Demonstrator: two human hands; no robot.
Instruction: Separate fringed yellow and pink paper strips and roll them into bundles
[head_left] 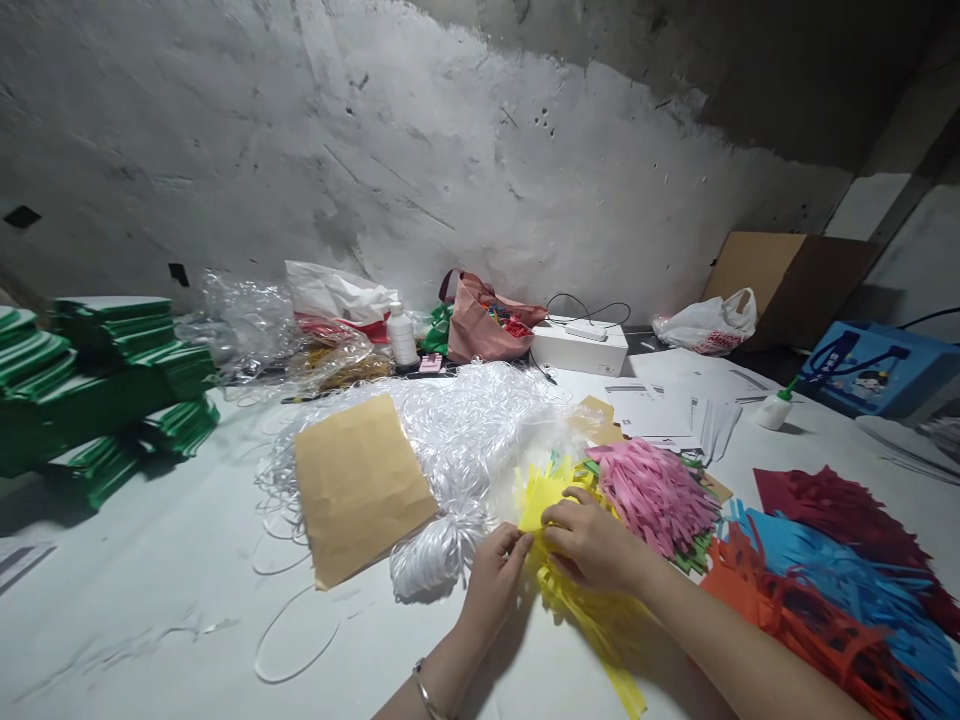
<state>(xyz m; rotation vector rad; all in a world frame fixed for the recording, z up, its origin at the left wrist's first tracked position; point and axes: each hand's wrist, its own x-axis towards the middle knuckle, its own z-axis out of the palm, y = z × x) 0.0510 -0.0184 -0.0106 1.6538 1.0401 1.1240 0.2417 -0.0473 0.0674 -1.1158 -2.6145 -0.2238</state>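
A yellow fringed sheet (553, 492), cut into thin strips like a tassel, lies on the white table in front of me. My left hand (493, 572) pinches its left edge between thumb and fingers. Curled over its upper middle, my right hand (589, 540) grips the same sheet; its palm side is hidden. Loose yellow strips trail toward the front below my right wrist. A pile of pink fringed strips (656, 495) lies just right of my right hand. Left of my left hand sits a bundle of white cord (429, 562), beside a brown paper envelope (360, 490).
Green stacks (127, 390) stand at the left. Red fringe (802, 625), blue fringe (840, 565) and dark red fringe (855, 515) lie at the right. Behind are a white bottle (401, 337), a pink bag (480, 325), a white box (577, 350) and a glue bottle (774, 410).
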